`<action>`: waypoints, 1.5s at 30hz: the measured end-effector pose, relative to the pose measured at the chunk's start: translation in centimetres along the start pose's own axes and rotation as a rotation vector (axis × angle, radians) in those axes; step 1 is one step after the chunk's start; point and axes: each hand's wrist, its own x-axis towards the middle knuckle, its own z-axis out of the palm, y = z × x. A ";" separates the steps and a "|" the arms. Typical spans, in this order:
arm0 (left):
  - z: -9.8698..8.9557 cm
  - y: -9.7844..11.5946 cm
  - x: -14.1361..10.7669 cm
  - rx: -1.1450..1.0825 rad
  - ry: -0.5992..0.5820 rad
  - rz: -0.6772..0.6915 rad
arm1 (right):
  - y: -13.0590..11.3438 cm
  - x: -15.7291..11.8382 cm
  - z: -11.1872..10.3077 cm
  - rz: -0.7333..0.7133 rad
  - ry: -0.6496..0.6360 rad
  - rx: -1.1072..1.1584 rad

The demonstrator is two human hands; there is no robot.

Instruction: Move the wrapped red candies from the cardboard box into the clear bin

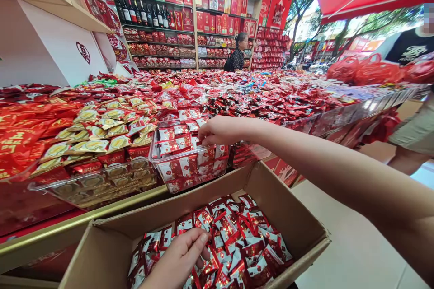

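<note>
My left hand (185, 250) reaches down into an open cardboard box (162, 207), over a loose heap of red-and-white wrapped candies (237, 239). Its fingers are bent in toward the thumb; what they hold, if anything, is hidden. Above the box, my right hand (220, 130) rests at the right side of a clear plastic bin (190, 174). Similar small packets (174, 137) stand in neat rows inside that bin. The right fingers curl down closed against the packets, and their tips are partly covered, so I cannot tell whether they hold one.
Durian-printed packets (111, 133) fill a bin to the left, beside red packets (20, 131). Heaped sweets (264, 99) cover the long display. One person (236, 54) is behind it; another (412, 49) stands at right near red plastic bags (376, 70). Shelves (156, 29) line the back.
</note>
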 end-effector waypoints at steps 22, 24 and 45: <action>-2.7 -0.3 0.4 0.379 0.188 0.015 | -6.8 -3.3 20.4 0.063 -0.645 0.089; -2.6 -0.5 0.4 0.389 0.182 0.015 | -6.3 -3.5 22.3 0.126 -0.650 0.091; -0.7 1.3 0.6 -0.404 0.327 -0.090 | -6.4 -4.2 18.7 0.492 0.032 1.640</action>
